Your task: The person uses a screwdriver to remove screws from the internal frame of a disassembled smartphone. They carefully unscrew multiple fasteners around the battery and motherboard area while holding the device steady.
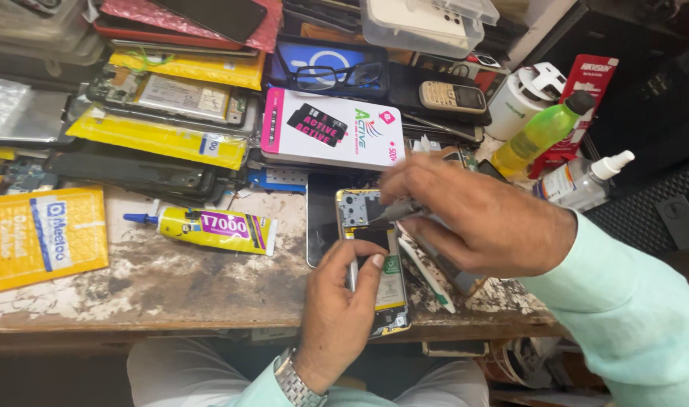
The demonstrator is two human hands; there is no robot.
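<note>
**Opened phone pinned near the bench's front edge**

I see the opened phone [375,264] lying back-off near the front edge of the worn bench [171,279], right of middle. My left hand [337,301] clamps its lower half, thumb curled over the side. My right hand [473,218] has its fingers pinched shut on a thin dark tool [393,213], tip at the upper board. I judge the phone light, stiff, yet fragile inside: best held by its frame edges. A yellow glue tube [216,228] lies to the left.
</note>
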